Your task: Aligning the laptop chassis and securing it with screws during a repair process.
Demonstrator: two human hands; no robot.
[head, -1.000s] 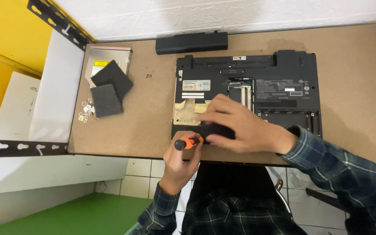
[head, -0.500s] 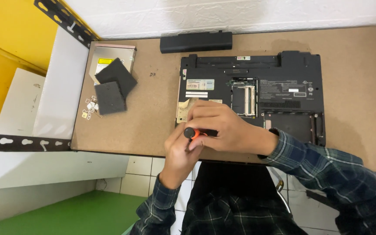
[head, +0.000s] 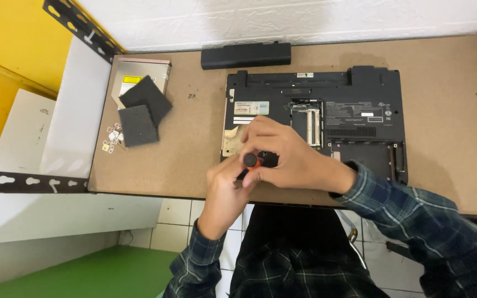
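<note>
A black laptop lies upside down on the brown table, with its bottom panels off and open bays showing. Both my hands meet at its front left corner. My left hand comes up from the table's near edge and grips a screwdriver with an orange and black handle. My right hand curls over the handle's top with its fingertips on it. The handle end points up at the camera, and the tip is hidden under my fingers.
A long black battery lies behind the laptop. At the table's left are a silver optical drive, two dark square covers and several small loose bits. Black slotted metal brackets and white boards flank the left edge.
The screwdriver went from lying sideways in my left hand to standing end-up. My right hand moved from the laptop onto the handle, and both hands closed together.
</note>
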